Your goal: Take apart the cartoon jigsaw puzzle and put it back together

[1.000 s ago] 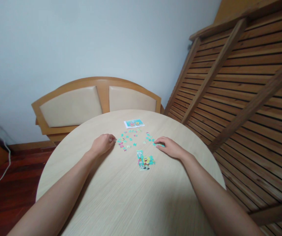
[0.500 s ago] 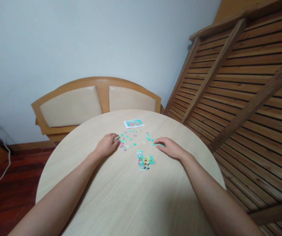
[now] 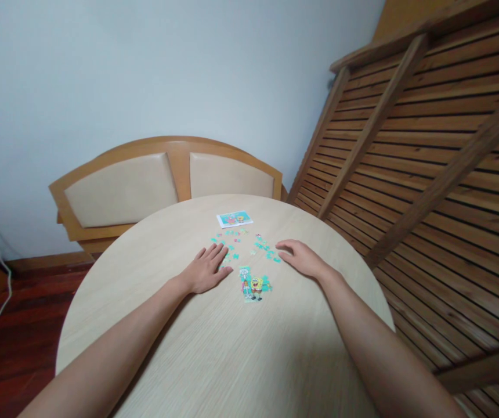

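My left hand [image 3: 208, 269] lies palm down with its fingers spread, covering some of the loose jigsaw pieces [image 3: 235, 256] on the left. To the right of another cluster of turquoise puzzle pieces [image 3: 269, 253], my right hand [image 3: 300, 257] rests with fingers loosely curved and thumb apart, nothing visible in its grip. Nearer to me, between the hands, sits a partly joined jigsaw puzzle [image 3: 255, 285] showing a yellow square cartoon figure and other figures. Behind the pieces lies a picture card [image 3: 235, 219] with cartoon figures on turquoise.
Everything lies on a round pale wooden table [image 3: 214, 360]. A wooden headboard [image 3: 182, 168] with cream panels stands behind it against the wall. On the right leans a large slatted wooden frame [image 3: 410, 157]. A white cable [image 3: 8, 290] hangs at the left.
My left hand has shifted right and toward me, flattening with fingers spread over the pieces at the left. My right hand has drawn slightly away from the turquoise pieces. The view shifted a little.
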### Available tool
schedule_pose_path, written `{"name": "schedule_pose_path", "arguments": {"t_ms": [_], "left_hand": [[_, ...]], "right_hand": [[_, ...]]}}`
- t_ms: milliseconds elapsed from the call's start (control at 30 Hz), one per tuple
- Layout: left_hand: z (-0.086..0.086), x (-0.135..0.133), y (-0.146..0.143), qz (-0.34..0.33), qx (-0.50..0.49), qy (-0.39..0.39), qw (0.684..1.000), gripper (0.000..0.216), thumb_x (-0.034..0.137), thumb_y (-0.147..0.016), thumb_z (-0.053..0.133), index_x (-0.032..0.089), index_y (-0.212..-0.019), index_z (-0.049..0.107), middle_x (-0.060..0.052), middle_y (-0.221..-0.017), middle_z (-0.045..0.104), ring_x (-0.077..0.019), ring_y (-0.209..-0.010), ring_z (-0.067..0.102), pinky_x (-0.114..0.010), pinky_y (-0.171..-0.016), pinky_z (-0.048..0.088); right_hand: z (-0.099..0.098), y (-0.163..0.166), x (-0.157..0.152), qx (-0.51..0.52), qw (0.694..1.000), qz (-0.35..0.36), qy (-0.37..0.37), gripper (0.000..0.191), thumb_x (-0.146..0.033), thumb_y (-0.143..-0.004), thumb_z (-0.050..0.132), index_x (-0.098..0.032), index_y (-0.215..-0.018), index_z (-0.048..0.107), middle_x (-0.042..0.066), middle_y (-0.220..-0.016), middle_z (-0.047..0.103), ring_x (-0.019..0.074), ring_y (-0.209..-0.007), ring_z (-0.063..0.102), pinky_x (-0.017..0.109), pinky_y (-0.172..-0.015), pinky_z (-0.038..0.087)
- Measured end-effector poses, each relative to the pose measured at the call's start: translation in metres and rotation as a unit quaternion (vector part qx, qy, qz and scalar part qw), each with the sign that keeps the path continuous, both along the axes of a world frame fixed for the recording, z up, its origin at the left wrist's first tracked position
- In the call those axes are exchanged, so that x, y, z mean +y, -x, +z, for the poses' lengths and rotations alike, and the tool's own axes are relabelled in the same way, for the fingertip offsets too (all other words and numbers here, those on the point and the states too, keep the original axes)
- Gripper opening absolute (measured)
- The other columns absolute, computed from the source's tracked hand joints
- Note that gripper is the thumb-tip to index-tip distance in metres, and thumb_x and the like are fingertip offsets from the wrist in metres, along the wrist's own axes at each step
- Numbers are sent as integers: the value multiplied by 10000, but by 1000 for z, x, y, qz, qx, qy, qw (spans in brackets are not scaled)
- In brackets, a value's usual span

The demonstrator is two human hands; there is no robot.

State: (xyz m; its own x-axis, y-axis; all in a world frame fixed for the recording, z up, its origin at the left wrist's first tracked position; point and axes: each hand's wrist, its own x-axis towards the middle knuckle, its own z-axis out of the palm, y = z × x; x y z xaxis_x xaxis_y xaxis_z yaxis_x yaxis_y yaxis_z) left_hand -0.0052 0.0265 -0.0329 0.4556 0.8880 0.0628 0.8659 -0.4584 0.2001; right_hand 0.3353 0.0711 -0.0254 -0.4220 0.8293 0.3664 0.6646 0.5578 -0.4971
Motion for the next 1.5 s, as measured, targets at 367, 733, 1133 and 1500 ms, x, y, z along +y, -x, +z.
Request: {"name": "schedule_pose_path", "arguments": {"t_ms": [367, 733, 1133, 1500], "left_hand": [[-13, 7, -3, 24, -56, -77, 995, 634, 525, -970, 408, 118, -1455, 434, -179, -1559, 372, -327, -1461, 317, -513, -1187, 289], [-1, 13, 15, 54, -29, -97, 993, 567, 418, -937, 420, 102, -1405, 474, -160, -1500, 464, -305, -1410, 403, -427, -1197, 297], [4, 18, 25, 53, -61, -63, 995, 576, 550, -986, 336, 142, -1353, 515, -166, -1437, 532, -312, -1343, 476, -469, -1135, 349], [23, 13, 37, -103, -116, -68, 986, 371, 439, -938, 510, 181, -1168, 645, -125, -1206, 644, -255, -1133, 592, -389, -1023, 465]], "right_hand": [[-9, -18, 5, -59, 997, -52, 8, 380, -427, -827, 707, -210, -1139, 715, 130, -1269, 655, 308, -1205, 590, 492, -1078, 425], [-11, -28, 11, -34, 998, -57, 12, 302, -397, -909, 597, -186, -1087, 721, 121, -1140, 708, 259, -1087, 645, 426, -1012, 474], [-13, -17, 6, -59, 997, -49, 2, 340, -418, -871, 651, -203, -1127, 713, 126, -1226, 669, 289, -1183, 593, 474, -1074, 415], [-8, -3, -1, -73, 997, -1, -3, 329, -423, -911, 610, -225, -1157, 700, 115, -1267, 655, 279, -1217, 582, 469, -1074, 418]]}}
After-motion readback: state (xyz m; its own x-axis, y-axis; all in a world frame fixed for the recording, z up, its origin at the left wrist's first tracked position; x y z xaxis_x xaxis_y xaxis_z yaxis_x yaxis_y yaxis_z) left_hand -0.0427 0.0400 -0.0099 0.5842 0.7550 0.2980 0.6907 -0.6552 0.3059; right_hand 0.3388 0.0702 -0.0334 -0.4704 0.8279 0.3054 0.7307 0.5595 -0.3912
